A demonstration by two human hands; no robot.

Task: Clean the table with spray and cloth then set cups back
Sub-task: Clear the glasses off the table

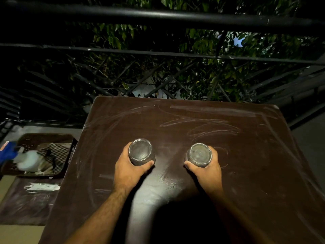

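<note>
Now both hands are closed around glass cups on a dark brown desk (228, 155). The left hand (129, 169) has its grip clamped on the left cup (141, 152), fingers curled round the far side and thumb pressed along the near side. The right hand (207, 169) has its grip clamped the same way on the right cup (199, 155). Each cup is round and clear, with a thick rim-like ring showing on top; whether they stand upright or upside down cannot be told from this angle. They sit side by side near the middle of the desk, well apart from each other, and appear to rest on its surface.

The desk top is smooth and slightly glossy, square-cornered, and marked with pale streaks and swirling smears, heaviest toward the far edge. A bright patch of light glares off it between the forearms.

To the left, lower than the desk, a dark plastic basket (70, 155) with a lattice wall holds a checked cloth (58, 152), a blurred white shape, and a blue spray bottle (7, 152) at its left edge. Beyond the desk runs a black metal railing (158, 16), with green leaves (202, 44) behind it in the dark.
</note>
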